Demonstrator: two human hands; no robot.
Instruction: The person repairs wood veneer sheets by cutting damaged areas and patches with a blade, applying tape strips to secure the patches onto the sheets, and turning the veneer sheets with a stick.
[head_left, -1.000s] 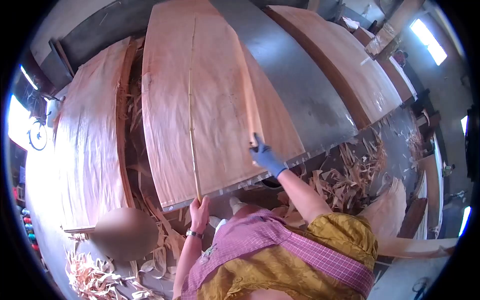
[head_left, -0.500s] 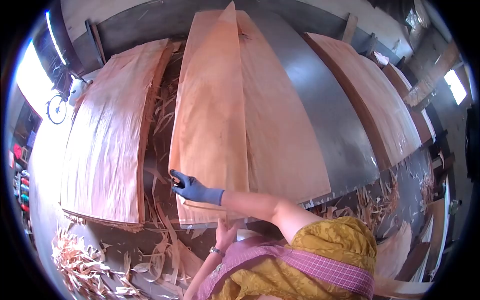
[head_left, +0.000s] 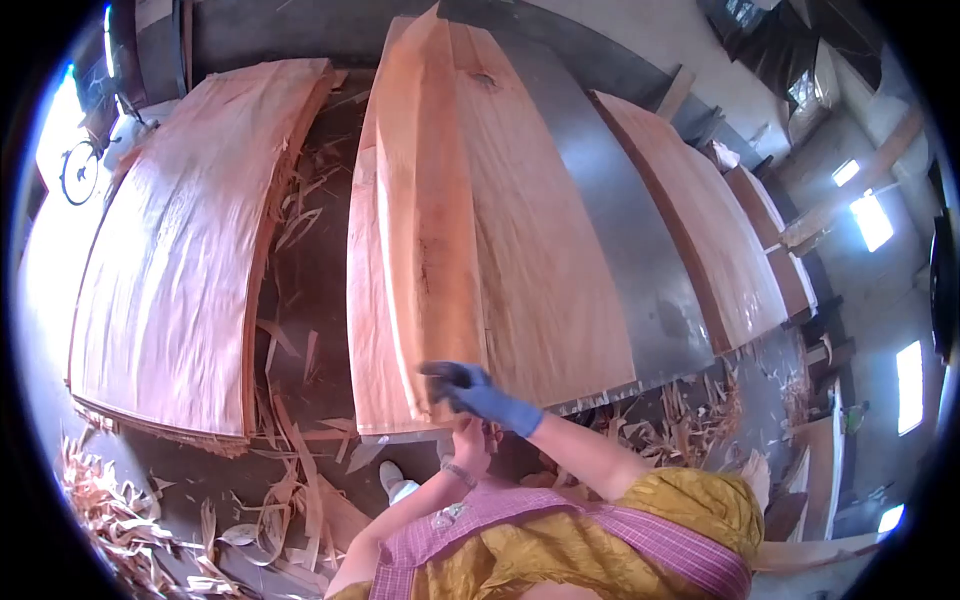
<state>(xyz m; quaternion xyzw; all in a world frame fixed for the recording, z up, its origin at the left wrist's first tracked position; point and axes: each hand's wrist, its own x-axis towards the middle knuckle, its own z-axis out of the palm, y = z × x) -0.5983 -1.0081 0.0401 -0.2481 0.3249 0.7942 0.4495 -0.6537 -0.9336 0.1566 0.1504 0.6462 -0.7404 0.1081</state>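
A long orange-brown veneer sheet (head_left: 448,250) lies over paler veneer (head_left: 540,240) on the middle table, its left side raised in a lengthwise fold. At its near end, my right hand (head_left: 468,392), in a blue-grey glove with dark fingers, is closed on the raised edge. My bare left hand (head_left: 470,450), with a band on the wrist, is just below the glove at the table's near edge. Its fingers are curled against the sheet's near end and partly hidden.
A veneer stack (head_left: 180,250) stands at left, another (head_left: 690,210) at right. Bare dark metal tabletop (head_left: 620,220) shows beside the middle veneer. Wood shavings (head_left: 110,510) litter the floor at lower left, with more scraps at right. A shoe (head_left: 390,475) shows below the table.
My right hand has moved right, carrying the sheet's left edge over and uncovering paler veneer beneath. My left hand has shifted slightly right. The camera view has also shifted.
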